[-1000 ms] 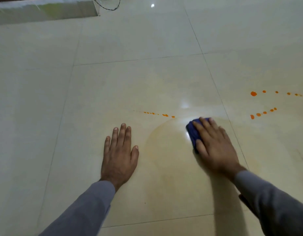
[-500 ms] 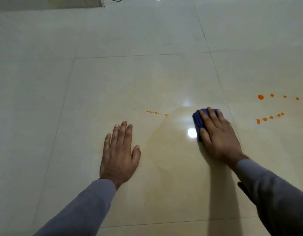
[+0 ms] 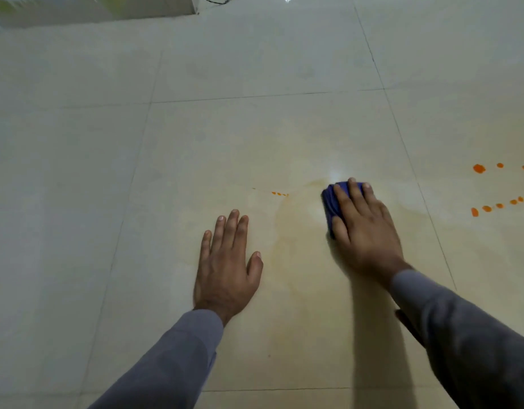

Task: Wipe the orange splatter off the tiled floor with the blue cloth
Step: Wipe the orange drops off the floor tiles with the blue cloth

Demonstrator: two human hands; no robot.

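My right hand (image 3: 364, 228) has pushed the folded blue cloth (image 3: 331, 202) forward; fingers flat, pressing it. Left hand (image 3: 225, 261) braces, fingers spread. Wiping underway. Next: sweep left to the small orange droplets (image 3: 280, 194) beyond the fingertips.

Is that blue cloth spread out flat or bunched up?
Bunched up: the blue cloth is a small wad mostly hidden under the right hand pressing it.

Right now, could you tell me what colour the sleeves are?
Grey sleeves, seen in the head view.
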